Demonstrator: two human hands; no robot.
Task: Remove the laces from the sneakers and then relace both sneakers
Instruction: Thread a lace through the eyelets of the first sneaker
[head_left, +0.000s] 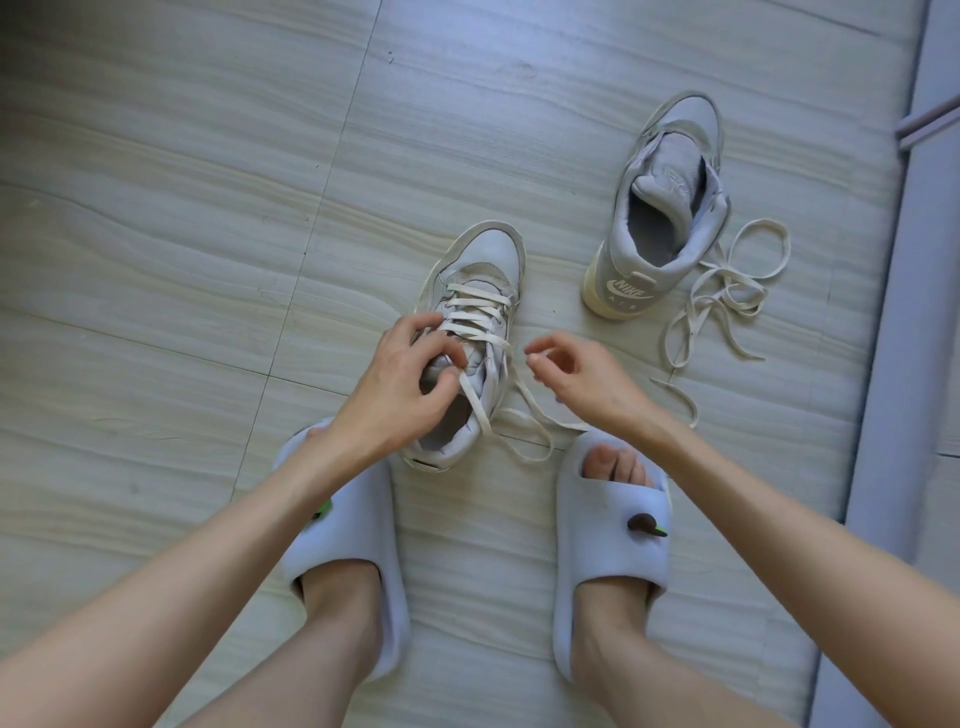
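- Near sneaker (470, 332) stands on the floor (156, 260) between the slippers (610, 545), toe pointing away. Lace (475, 312) still crosses the lower eyelets; both ends trail loose toward the right foot.
- Left hand (410, 384) rests on the sneaker's collar, fingers curled, thumb and forefinger pinching the lace near the top eyelets. Judged: it steadies the shoe while working a crossing loose.
- Right hand (576, 371) hovers just beside the sneaker, fingers loosely curled. Thumb and forefinger tips are close together; cannot tell whether they hold a lace end.
- Far sneaker (670, 208) sits well apart, heel toward the person, tongue pulled up, eyelets bare. Its opening holds nothing visible but the insole.
- Loose lace (727, 301) lies tangled on the floor, touching that sneaker's right side. Judged: set aside until relacing.
- Progress, judged: one shoe unlaced, the other partly; relacing not yet begun.
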